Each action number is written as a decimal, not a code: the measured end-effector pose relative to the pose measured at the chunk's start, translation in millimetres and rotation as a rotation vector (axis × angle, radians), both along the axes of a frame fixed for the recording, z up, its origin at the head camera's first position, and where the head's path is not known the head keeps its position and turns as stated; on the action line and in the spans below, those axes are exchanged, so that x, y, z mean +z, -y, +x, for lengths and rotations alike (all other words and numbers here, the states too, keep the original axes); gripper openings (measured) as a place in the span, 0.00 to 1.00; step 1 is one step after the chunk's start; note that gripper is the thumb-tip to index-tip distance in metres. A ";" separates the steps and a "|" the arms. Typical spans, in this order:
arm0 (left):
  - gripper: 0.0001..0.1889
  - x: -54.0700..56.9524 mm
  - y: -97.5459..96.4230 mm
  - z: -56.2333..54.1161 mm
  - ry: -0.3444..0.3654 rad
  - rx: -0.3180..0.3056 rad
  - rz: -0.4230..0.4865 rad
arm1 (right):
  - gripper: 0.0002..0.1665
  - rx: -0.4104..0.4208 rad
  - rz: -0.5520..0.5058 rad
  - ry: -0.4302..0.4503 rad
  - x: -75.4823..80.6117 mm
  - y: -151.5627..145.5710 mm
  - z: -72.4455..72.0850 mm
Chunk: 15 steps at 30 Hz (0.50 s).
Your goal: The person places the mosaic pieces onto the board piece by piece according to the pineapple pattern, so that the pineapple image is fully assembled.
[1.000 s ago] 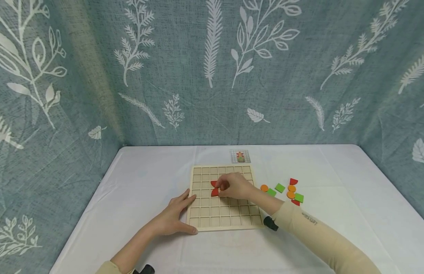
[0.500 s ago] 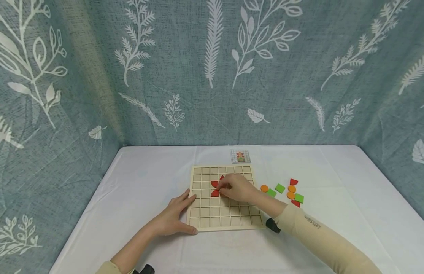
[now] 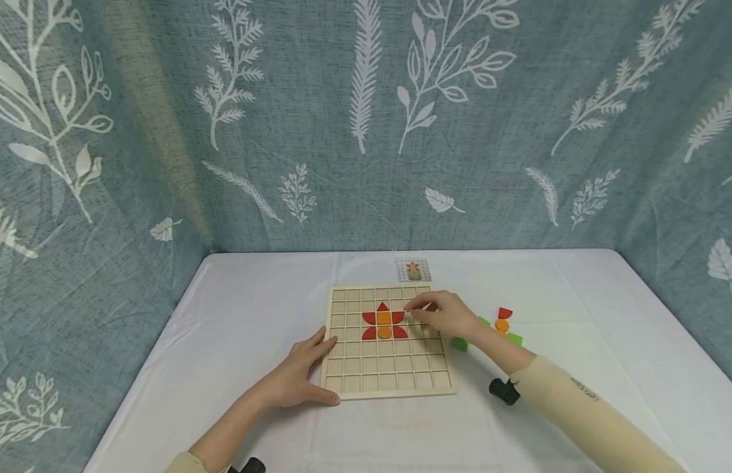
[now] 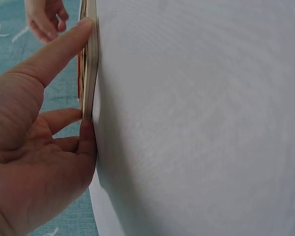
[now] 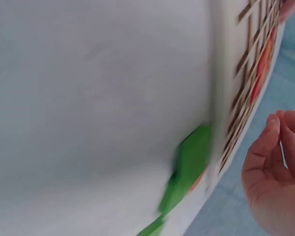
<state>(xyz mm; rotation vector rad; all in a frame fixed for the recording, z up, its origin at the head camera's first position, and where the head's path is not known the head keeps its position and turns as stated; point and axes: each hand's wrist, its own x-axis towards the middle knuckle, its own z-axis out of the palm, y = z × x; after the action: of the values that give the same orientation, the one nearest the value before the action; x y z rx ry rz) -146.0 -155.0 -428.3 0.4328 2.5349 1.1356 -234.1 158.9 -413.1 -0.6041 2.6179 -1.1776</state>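
Note:
A pale wooden grid board [image 3: 354, 368] lies flat on the table. At its left side my left hand [image 3: 297, 376] rests with straight, spread fingers, the thumb on the near left corner. Set in the grid are a red triangle [image 3: 383, 307], an orange square [image 3: 383, 318], an orange disc [image 3: 385, 332] and several red curved pieces [image 3: 400, 333] around them. Over the board's right side hovers my right hand [image 3: 445, 315], thumb and fingers loosely bent. In the right wrist view, nothing shows between its fingertips [image 5: 273, 123].
Right of the board lie green tiles [image 3: 459, 343], orange discs [image 3: 502, 325] and a red curved piece [image 3: 505, 313]; my right forearm partly hides this group. Behind the board is a small picture card [image 3: 413, 270]. A leaf-patterned curtain [image 3: 330, 197] hangs behind the white table [image 3: 253, 282].
My right hand has moved right, off the middle of the board, uncovering the red and orange pieces. One green tile now shows slightly nearer the front. The left hand stays put.

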 end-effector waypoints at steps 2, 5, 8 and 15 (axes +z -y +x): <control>0.54 0.3 0.3 -0.5 0.002 -0.003 -0.007 | 0.11 -0.032 -0.003 0.023 -0.5 -12.9 1.3; 0.54 0.9 0.9 -1.5 0.003 -0.003 -0.014 | 0.11 -0.076 -0.008 0.057 -0.3 -32.2 4.6; 0.54 1.1 1.2 -2.3 -0.001 -0.005 -0.016 | 0.11 -0.105 0.005 0.068 -1.4 -51.0 8.1; 0.54 -0.4 1.1 -3.8 -0.005 -0.013 -0.021 | 0.09 -0.159 0.084 0.070 -7.1 -83.1 15.9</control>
<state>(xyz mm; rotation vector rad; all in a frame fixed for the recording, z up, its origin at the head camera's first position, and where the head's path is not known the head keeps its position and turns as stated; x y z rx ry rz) -149.8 -156.1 -428.7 0.4465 2.5422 1.1031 -218.2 241.9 -420.2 -0.3381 2.6803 -1.1031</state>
